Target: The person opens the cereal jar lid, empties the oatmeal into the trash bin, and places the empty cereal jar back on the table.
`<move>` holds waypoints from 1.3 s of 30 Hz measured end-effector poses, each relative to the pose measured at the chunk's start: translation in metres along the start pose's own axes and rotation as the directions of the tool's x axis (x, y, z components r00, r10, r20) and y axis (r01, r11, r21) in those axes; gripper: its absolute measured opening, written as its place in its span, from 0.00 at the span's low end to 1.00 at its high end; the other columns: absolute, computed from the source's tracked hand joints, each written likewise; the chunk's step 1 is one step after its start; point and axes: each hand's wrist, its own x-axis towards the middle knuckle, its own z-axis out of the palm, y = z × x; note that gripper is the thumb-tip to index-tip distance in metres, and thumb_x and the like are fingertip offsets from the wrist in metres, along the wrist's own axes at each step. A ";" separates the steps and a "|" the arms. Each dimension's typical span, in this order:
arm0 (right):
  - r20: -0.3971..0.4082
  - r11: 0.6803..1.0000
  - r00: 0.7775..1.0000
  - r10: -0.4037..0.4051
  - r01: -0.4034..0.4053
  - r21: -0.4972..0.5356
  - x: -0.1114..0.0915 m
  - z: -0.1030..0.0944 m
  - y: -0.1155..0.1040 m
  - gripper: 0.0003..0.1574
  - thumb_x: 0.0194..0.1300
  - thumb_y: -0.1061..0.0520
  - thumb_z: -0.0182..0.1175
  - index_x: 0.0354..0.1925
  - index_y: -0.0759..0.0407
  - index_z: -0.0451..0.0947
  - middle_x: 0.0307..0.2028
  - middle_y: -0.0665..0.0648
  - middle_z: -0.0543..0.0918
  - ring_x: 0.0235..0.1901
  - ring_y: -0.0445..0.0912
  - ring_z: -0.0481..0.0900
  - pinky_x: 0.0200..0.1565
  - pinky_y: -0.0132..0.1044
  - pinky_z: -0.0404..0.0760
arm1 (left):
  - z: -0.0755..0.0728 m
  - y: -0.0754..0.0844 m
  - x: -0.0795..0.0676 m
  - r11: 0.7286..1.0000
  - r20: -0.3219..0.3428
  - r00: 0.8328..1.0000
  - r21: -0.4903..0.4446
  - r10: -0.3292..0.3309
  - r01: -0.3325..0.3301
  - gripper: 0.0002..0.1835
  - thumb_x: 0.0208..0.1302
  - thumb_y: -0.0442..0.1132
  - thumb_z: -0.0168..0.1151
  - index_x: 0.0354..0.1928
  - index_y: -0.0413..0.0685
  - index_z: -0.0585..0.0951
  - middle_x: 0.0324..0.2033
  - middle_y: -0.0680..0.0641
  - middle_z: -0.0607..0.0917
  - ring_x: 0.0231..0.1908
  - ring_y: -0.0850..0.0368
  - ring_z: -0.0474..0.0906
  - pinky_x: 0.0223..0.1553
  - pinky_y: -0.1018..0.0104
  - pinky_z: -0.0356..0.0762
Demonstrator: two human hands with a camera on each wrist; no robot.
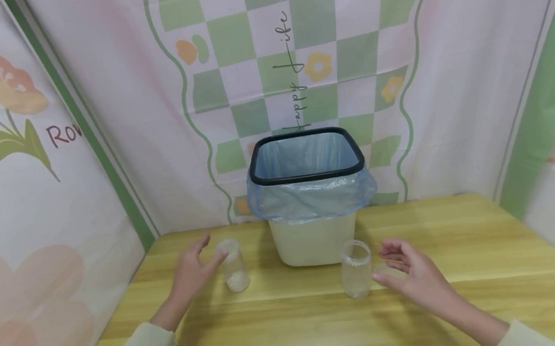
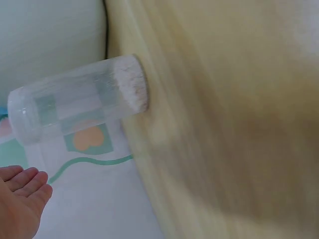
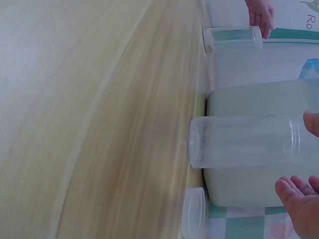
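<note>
Blue-lined bin bhnd jars, lid nr R jar

High head view, low sideways wrist views, common tabletop.

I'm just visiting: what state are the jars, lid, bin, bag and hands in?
Left jar: upright, white material at the bottom
Right jar: upright, uncapped, looks empty
Lid: off, lying flat near the right jar
Bin: upright, open-topped
Blue bag: lining the bin, folded over outside
Left hand: open, near the left jar
Right hand: relaxed, gripping nothing
</note>
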 end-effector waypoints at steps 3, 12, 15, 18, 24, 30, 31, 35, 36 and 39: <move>-0.013 0.999 0.999 -0.031 0.030 -0.015 -0.003 0.000 -0.001 0.39 0.56 0.60 0.72 0.58 0.75 0.65 0.52 0.69 0.77 0.51 0.60 0.77 0.49 0.22 0.74 | 0.004 -0.003 -0.004 0.999 0.023 0.999 -0.022 -0.029 0.029 0.43 0.59 0.58 0.67 0.64 0.30 0.69 0.60 0.31 0.74 0.59 0.34 0.71 0.58 0.43 0.68; -0.043 0.998 0.997 -0.057 0.058 0.014 -0.014 0.002 -0.001 0.35 0.52 0.65 0.73 0.55 0.73 0.68 0.49 0.67 0.78 0.48 0.38 0.78 0.48 0.24 0.76 | 0.016 -0.009 -0.014 0.970 0.082 0.991 -0.212 -0.107 0.122 0.43 0.54 0.52 0.73 0.63 0.29 0.69 0.57 0.30 0.75 0.58 0.37 0.73 0.59 0.49 0.70; -0.045 0.998 0.997 -0.057 0.059 0.036 -0.017 0.004 -0.002 0.35 0.51 0.66 0.73 0.54 0.73 0.68 0.49 0.67 0.78 0.47 0.38 0.78 0.48 0.24 0.77 | 0.021 -0.009 -0.015 0.953 0.101 0.985 -0.254 -0.142 0.163 0.42 0.52 0.51 0.75 0.62 0.31 0.71 0.54 0.33 0.78 0.56 0.39 0.75 0.59 0.49 0.70; -0.037 0.998 0.998 -0.042 0.043 0.053 -0.020 0.006 -0.003 0.36 0.51 0.65 0.73 0.54 0.73 0.68 0.49 0.65 0.78 0.48 0.39 0.78 0.48 0.24 0.76 | 0.025 -0.009 -0.017 0.937 0.120 0.978 -0.288 -0.169 0.197 0.41 0.52 0.49 0.75 0.62 0.31 0.71 0.53 0.34 0.79 0.55 0.39 0.75 0.59 0.47 0.69; -0.004 0.997 1.000 -0.014 0.014 0.079 -0.026 0.013 -0.004 0.37 0.51 0.63 0.74 0.56 0.72 0.68 0.50 0.64 0.78 0.48 0.40 0.78 0.49 0.26 0.76 | 0.034 -0.009 -0.019 0.921 0.146 0.971 -0.315 -0.189 0.227 0.38 0.53 0.44 0.75 0.60 0.29 0.71 0.52 0.33 0.80 0.54 0.38 0.76 0.59 0.45 0.69; 0.011 0.994 0.999 -0.030 0.029 0.102 -0.032 0.021 -0.004 0.36 0.51 0.64 0.73 0.55 0.74 0.68 0.50 0.67 0.78 0.48 0.40 0.78 0.49 0.26 0.77 | 0.040 -0.009 -0.021 0.916 0.151 0.968 -0.321 -0.202 0.241 0.33 0.53 0.38 0.75 0.58 0.30 0.73 0.52 0.31 0.79 0.55 0.36 0.75 0.58 0.45 0.69; 0.012 0.994 0.999 -0.035 0.034 0.107 -0.032 0.023 -0.004 0.36 0.51 0.64 0.73 0.55 0.74 0.69 0.50 0.67 0.78 0.48 0.40 0.78 0.49 0.26 0.77 | 0.041 -0.009 -0.020 0.917 0.150 0.967 -0.316 -0.206 0.244 0.33 0.53 0.38 0.75 0.58 0.30 0.73 0.52 0.31 0.79 0.55 0.36 0.75 0.58 0.45 0.70; 0.022 0.988 0.996 -0.083 0.080 0.129 -0.035 0.028 -0.003 0.36 0.50 0.66 0.73 0.54 0.75 0.69 0.48 0.68 0.78 0.47 0.40 0.79 0.48 0.28 0.78 | 0.043 -0.009 -0.020 0.921 0.148 0.963 -0.291 -0.224 0.259 0.33 0.54 0.39 0.74 0.58 0.30 0.73 0.52 0.31 0.79 0.54 0.36 0.75 0.57 0.46 0.72; 0.027 0.987 0.995 -0.092 0.087 0.132 -0.035 0.029 -0.003 0.36 0.50 0.66 0.73 0.54 0.75 0.69 0.48 0.68 0.78 0.47 0.40 0.79 0.48 0.28 0.78 | 0.043 -0.009 -0.020 0.921 0.148 0.962 -0.286 -0.229 0.263 0.33 0.54 0.40 0.74 0.58 0.31 0.73 0.52 0.31 0.79 0.54 0.36 0.76 0.57 0.46 0.72; 0.051 0.985 0.993 -0.106 0.098 0.141 -0.036 0.032 -0.004 0.37 0.51 0.64 0.73 0.55 0.76 0.68 0.48 0.68 0.78 0.47 0.40 0.78 0.48 0.28 0.78 | 0.043 -0.008 -0.020 0.922 0.153 0.960 -0.277 -0.235 0.270 0.33 0.55 0.42 0.73 0.59 0.32 0.73 0.52 0.33 0.80 0.53 0.37 0.76 0.56 0.46 0.73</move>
